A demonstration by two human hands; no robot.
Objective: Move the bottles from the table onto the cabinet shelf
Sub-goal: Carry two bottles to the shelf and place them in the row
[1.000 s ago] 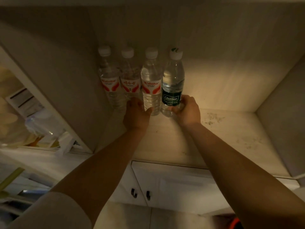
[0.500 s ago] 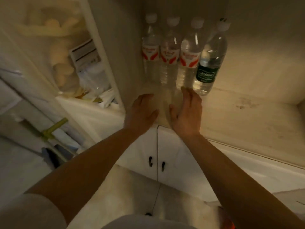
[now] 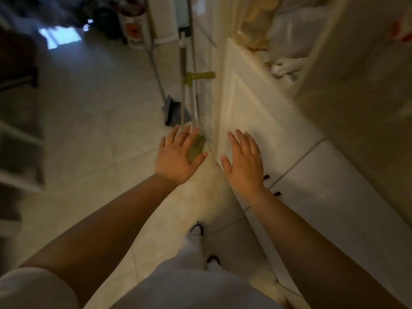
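From the head view we see our left hand (image 3: 178, 156) and right hand (image 3: 243, 161) spread flat, fingers apart, holding nothing, above the tiled floor (image 3: 93, 130) beside the white cabinet (image 3: 252, 108); we see no bottles or shelf.

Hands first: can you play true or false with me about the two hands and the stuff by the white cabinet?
1. Both hands are empty with fingers spread. True: the left hand and right hand hold nothing.
2. The right hand grips a bottle. False: no bottle shows in this view.
3. A mop with a green handle part stands beside the white cabinet door. True.
4. The left hand is pulling a cabinet knob. False: it hovers over the tiled floor, touching nothing.
5. A dark dustpan sits on the floor near the mop. True.
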